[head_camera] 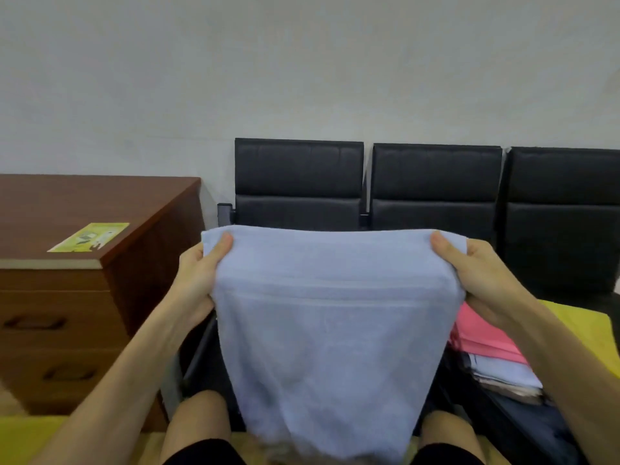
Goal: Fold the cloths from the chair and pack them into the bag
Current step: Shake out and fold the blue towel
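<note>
A pale blue towel (330, 330) hangs in front of me, folded over at the top edge. My left hand (198, 276) pinches its upper left corner and my right hand (483, 273) pinches its upper right corner, thumbs on the near side. The towel's lower edge drops between my knees. Behind it stands a row of black padded chairs (298, 182). To the right, a stack of folded cloths, pink (483, 337) on top of white ones, lies beside a dark bag (523, 427), partly hidden by my right forearm.
A brown wooden drawer cabinet (84, 280) stands at the left with a green-yellow leaflet (89, 237) on its top. A yellow surface (590, 327) shows at the right behind my forearm. A plain grey wall fills the background.
</note>
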Motion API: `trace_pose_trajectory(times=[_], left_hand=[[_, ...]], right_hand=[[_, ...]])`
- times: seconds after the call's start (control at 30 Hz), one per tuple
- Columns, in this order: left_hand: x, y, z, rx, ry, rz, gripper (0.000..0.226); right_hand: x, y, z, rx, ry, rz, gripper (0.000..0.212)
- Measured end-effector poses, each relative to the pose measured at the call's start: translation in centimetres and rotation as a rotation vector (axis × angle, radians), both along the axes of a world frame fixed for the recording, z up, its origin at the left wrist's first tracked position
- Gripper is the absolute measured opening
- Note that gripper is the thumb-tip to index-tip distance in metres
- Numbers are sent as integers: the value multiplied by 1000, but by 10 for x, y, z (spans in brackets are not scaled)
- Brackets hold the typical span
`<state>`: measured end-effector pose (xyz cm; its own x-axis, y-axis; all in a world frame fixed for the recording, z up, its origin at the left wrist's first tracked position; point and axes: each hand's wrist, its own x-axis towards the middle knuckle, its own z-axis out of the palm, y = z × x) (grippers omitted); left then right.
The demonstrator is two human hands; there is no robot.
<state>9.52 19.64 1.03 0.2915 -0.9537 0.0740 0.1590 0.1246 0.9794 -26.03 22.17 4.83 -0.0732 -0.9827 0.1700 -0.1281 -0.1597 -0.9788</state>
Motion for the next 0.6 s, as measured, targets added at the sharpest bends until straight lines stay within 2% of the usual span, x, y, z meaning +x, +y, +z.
trace_pose_trajectory(times=[0.1,0.2,0.27,0.33,0.47,0.6], left_hand=[[-10,0,-22,-10,-75,100,18],[-19,5,-43,3,-164,181,27],[-27,8,-55,28,-181,213,16],[-42,16,-63,53,-163,191,10],[-78,29,-89,70,-165,124,23],[-100,33,-113,141,-217,-49,15]], right_hand=[[11,3,-27,-4,-30,-41,22],[24,8,-54,-20,-37,-59,22],[34,11,-70,-15,-45,-68,22],[48,15,-85,-1,-75,-71,23],[73,17,-116,43,-96,-63,31],[93,16,-140,131,85,-35,35]])
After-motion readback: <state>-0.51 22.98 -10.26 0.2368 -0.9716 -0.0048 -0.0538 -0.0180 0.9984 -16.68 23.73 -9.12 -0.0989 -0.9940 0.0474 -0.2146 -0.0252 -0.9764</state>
